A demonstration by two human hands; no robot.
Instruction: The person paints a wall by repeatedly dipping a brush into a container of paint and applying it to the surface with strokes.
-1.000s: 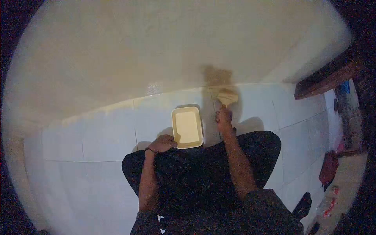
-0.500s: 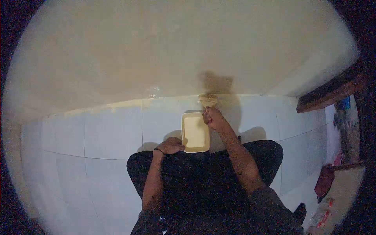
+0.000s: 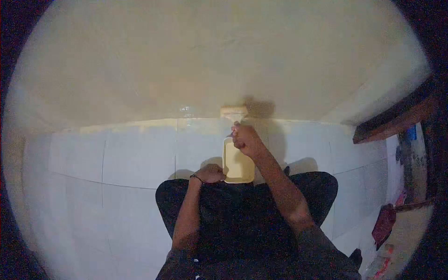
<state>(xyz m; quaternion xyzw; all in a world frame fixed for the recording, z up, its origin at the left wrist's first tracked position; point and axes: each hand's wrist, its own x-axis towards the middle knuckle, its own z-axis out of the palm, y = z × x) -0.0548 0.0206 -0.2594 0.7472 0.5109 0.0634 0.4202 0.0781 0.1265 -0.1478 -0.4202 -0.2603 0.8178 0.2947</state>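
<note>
A wide paintbrush [image 3: 234, 112] is in my right hand [image 3: 247, 140], the fingers wrapped round its handle. Its pale, paint-coated bristles are at the bottom of the wall [image 3: 205, 74], just above the floor line. Below the brush, a shallow cream-coloured tray [image 3: 240, 181] lies on the floor close to my lap, with cream paint inside. The right hand covers the tray's upper right corner. My left hand [image 3: 211, 173] grips the tray's lower left edge, its fingertips partly hidden there.
White floor tiles [image 3: 135, 158] spread around me, with cream smears along the wall's foot. A wet shiny spot [image 3: 185, 110] shows on the wall. On the right are a dark wooden edge [image 3: 389, 112], a dark red cloth [image 3: 384, 226] and a clear plastic wrapper [image 3: 383, 263].
My right hand has moved the paintbrush left and up, from the floor edge onto the wall's foot. My left hand stays at the tray. The view has shifted slightly.
</note>
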